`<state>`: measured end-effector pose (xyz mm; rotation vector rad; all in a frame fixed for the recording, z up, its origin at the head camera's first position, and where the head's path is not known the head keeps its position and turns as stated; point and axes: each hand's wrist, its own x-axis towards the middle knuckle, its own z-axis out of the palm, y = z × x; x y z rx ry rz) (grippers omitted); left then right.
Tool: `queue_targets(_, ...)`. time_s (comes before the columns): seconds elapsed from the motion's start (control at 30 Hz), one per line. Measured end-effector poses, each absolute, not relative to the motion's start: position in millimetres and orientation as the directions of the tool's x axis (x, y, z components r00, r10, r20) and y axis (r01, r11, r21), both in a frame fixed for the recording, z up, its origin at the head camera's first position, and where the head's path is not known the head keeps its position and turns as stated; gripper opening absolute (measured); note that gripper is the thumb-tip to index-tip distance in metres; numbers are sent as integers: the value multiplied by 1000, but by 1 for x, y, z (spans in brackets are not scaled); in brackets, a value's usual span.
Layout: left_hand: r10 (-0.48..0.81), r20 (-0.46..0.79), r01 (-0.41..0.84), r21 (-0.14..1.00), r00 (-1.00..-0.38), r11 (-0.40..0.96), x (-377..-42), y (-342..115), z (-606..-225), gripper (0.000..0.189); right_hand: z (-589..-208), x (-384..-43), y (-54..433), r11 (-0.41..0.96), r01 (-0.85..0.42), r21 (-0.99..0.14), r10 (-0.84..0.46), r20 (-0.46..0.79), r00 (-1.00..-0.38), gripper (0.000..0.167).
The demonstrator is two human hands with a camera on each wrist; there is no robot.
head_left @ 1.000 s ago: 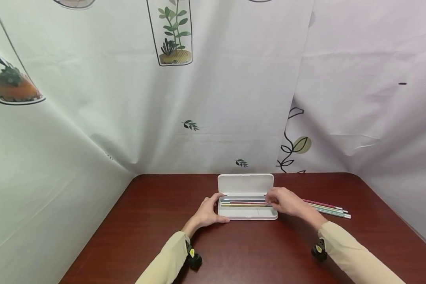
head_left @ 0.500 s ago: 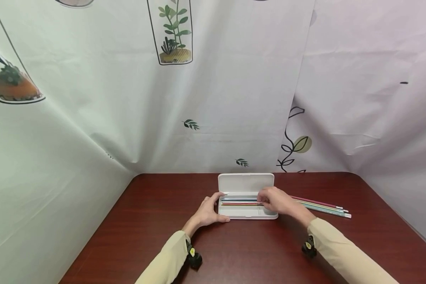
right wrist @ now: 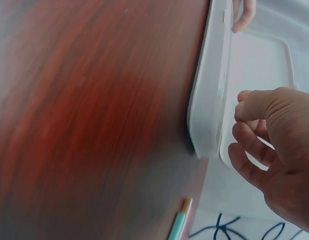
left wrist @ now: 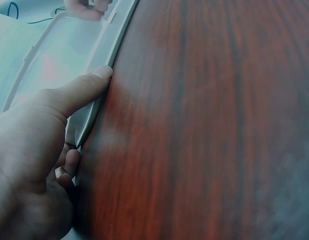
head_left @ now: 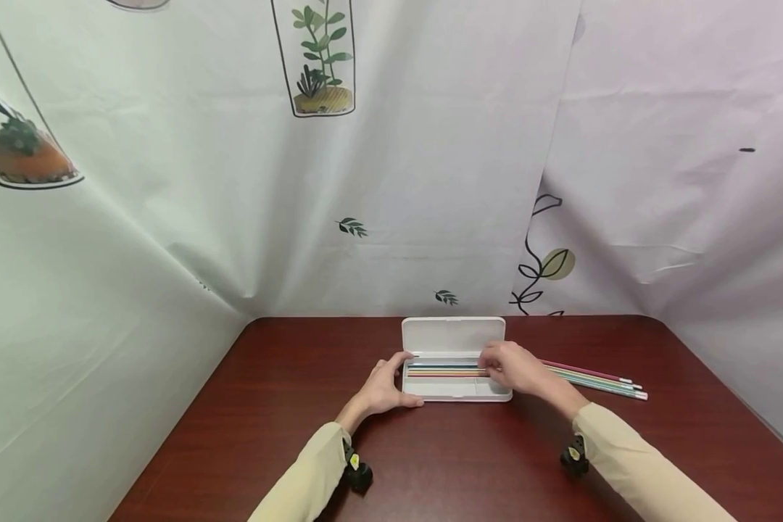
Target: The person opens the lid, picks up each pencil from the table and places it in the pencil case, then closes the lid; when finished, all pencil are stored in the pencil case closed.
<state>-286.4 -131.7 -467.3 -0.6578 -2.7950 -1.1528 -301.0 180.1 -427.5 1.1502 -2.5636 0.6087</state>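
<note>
A white pencil case (head_left: pixel 440 390) lies on the table, its lid (head_left: pixel 453 336) raised at the back. Several coloured pencils (head_left: pixel 440 368) lie lengthwise inside. My left hand (head_left: pixel 380 389) grips the case's left end, thumb along the front edge and fingers at the far side. Over the right part of the case is my right hand (head_left: pixel 517 367), its fingers curled down by the pencils' right ends. In the right wrist view, its thumb and forefinger (right wrist: pixel 252 107) come together; I cannot tell whether a pencil is between them.
More pencils (head_left: pixel 603 382) lie fanned on the table to the right of the case, partly behind my right forearm. The reddish-brown table (head_left: pixel 457 464) meets a printed white cloth (head_left: pixel 391 181) at its back and sides.
My right hand moved left along the case, then slightly back right. The pencils inside have shifted a little under it. My left hand keeps its hold on the case.
</note>
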Motion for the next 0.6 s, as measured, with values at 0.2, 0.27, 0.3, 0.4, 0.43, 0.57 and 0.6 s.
queue_targets(0.2, 373, 222, 421, 655, -901, 627, -286, -133, -468, 86, -427, -295, 216, 634, -726, -266, -587, 444, -676, 20)
queue_targets(0.27, 377, 233, 432, 651, -896, 624, -286, -133, -468, 85, -428, -293, 232, 648, -719, -249, -567, 473, -675, 20)
queue_targets(0.3, 379, 236, 435, 649, -895, 624, -286, -133, -468, 85, -429, -291, 240, 655, -717, -238, -558, 487, -672, 21)
queue_targets(0.4, 375, 227, 426, 652, -899, 627, -287, -132, -467, 86, -432, -284, 265, 682, -697, -220, -536, 499, -681, 23)
queue_targets(0.43, 372, 222, 421, 656, -901, 627, -287, -132, -467, 87, -433, -282, 273, 696, -683, -220, -525, 494, -693, 23)
queue_targets(0.57, 362, 204, 400, 664, -910, 631, -287, -132, -466, 88, -438, -270, 305, 753, -622, -215, -482, 464, -743, 24)
queue_targets(0.6, 360, 201, 397, 666, -911, 631, -287, -132, -467, 88, -440, -267, 312, 766, -608, -209, -470, 462, -752, 25)
